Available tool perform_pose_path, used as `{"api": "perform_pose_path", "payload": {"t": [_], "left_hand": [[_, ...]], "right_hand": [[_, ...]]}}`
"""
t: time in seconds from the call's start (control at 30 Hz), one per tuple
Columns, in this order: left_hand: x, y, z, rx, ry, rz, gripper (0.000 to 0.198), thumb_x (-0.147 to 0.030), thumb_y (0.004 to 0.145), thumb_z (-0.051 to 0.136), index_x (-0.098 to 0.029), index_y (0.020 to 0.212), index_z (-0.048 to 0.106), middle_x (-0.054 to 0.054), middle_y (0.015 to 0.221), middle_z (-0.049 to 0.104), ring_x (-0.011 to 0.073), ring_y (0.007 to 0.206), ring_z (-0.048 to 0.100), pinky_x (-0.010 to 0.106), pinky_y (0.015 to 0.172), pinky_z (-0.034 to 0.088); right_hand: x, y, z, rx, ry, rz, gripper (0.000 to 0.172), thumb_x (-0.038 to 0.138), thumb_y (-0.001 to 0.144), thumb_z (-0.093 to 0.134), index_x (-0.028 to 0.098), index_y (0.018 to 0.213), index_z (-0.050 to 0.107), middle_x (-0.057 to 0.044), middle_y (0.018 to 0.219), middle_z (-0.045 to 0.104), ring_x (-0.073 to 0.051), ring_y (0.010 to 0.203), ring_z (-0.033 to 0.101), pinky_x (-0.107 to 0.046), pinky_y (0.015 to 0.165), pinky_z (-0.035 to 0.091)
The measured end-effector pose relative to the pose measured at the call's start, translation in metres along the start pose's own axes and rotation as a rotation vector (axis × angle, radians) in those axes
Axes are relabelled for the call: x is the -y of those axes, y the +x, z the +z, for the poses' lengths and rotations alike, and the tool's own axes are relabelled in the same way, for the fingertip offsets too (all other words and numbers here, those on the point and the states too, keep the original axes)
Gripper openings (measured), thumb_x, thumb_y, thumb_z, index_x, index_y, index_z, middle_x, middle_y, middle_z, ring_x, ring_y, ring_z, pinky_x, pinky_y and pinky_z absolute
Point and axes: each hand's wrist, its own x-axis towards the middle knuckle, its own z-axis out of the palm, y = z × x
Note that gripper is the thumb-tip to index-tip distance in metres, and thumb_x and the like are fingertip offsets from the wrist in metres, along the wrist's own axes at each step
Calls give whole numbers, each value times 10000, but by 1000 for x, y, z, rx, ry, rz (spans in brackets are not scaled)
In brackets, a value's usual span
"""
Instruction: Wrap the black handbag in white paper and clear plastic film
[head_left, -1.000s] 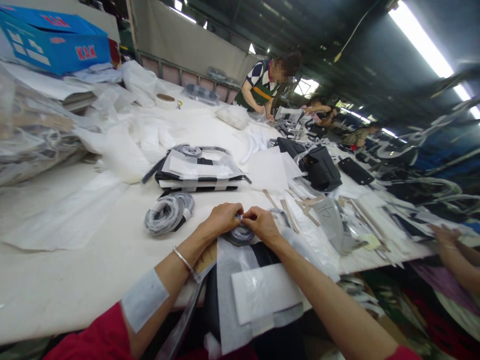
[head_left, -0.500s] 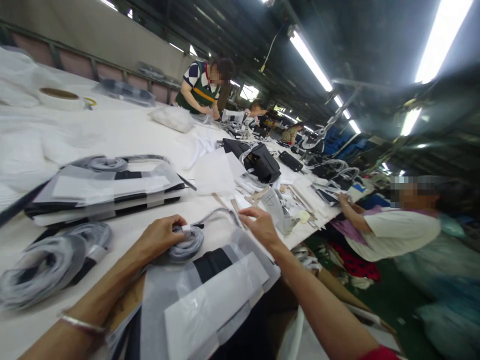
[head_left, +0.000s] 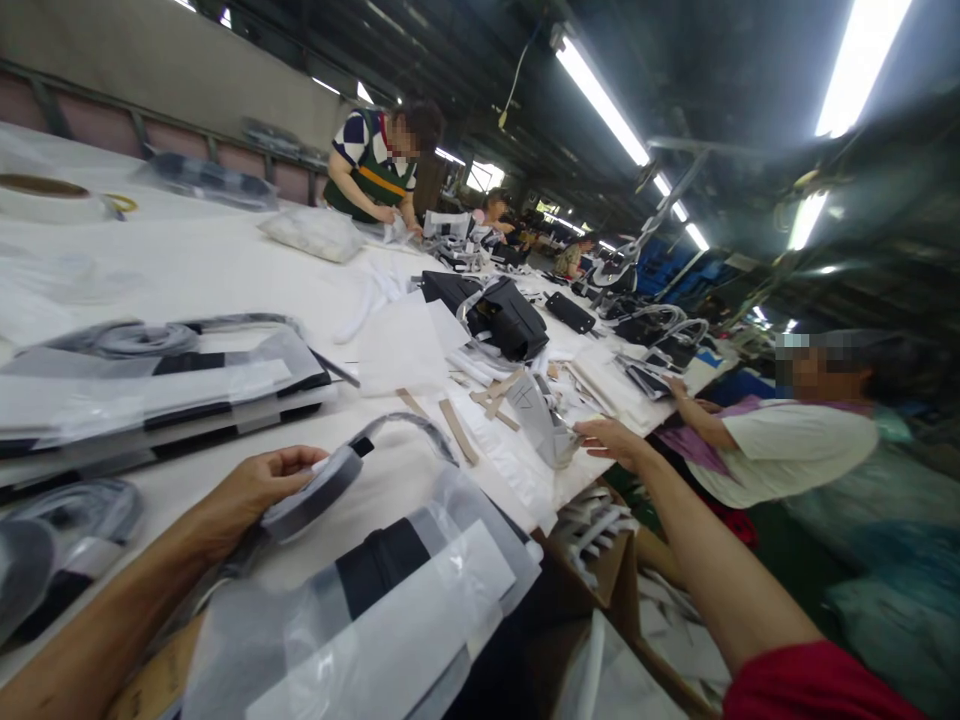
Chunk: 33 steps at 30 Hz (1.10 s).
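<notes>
My left hand (head_left: 251, 490) is closed on a coiled grey strap (head_left: 315, 492), lifted just above the white table (head_left: 225, 270). The strap's loose end arcs away from the coil toward the right (head_left: 405, 428). Under it lies a black bag wrapped in clear plastic and white paper (head_left: 390, 600). My right hand (head_left: 611, 440) reaches out to the right with its fingers stretched, touching a grey folded piece (head_left: 544, 420) near the table's edge. It holds nothing.
A wrapped stack of black and white bags (head_left: 172, 395) and more coiled straps (head_left: 52, 540) lie at left. Black bags (head_left: 510, 315) and cardboard strips (head_left: 457, 430) sit mid-table. A seated person (head_left: 787, 445) works at right; another person (head_left: 375, 165) stands at the far side.
My right hand let go of the strap and swung out to the right toward the grey piece. My left hand lifted the coil. The view turned further right.
</notes>
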Motion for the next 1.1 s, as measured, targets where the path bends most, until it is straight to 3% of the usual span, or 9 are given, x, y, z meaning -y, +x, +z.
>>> {"api": "perform_pose_path", "payload": {"t": [0.23,0.37,0.5,0.7,0.87,1.0,1.1], "left_hand": [[5,3,1,46,-160,-77,560,-539,571,858,-181,958,668,9,816,742,140,683,650,194,628,488],[2,3,4,71,-212,-84,497,-450,547,883,-194,924,686,7,828,755,147,734,678,202,697,520],[-5,-3,7,58,-245,-96,522,-388,471,907,-174,893,686,20,794,753,158,705,679,215,663,531],[-12,-8,10,46,-290,-77,484,-317,464,881,-149,871,678,34,782,749,179,705,685,245,662,550],[-6,-2,7,42,-373,-109,414,-254,513,848,-152,879,682,43,817,756,182,756,702,239,709,567],[0,6,2,17,-397,-134,397,-274,530,834,-150,875,681,72,835,752,193,758,710,238,705,582],[-4,2,4,-32,-272,-54,381,-310,587,811,-140,899,670,86,868,749,225,827,717,277,743,592]], "right_hand": [[-1,9,1,-28,79,69,186,315,600,767,191,714,689,-85,961,735,-248,925,656,-394,800,512],[-1,8,11,-90,123,81,190,312,579,775,197,688,670,-71,906,730,-231,884,644,-381,774,505],[4,7,19,-138,146,83,183,285,561,771,197,653,639,-51,790,715,-222,850,636,-382,772,499],[2,-9,6,-215,206,40,191,255,549,761,192,702,664,-44,870,735,-243,965,657,-379,850,469],[-20,-27,-4,-231,293,60,139,235,623,745,187,729,669,-52,865,747,-232,952,693,-340,819,500],[-34,-29,10,-180,315,126,75,202,752,722,154,754,665,-57,826,732,-199,838,709,-343,783,544],[-35,-36,24,-141,273,112,186,313,900,651,132,942,657,-50,945,700,-173,852,680,-360,779,567]]}}
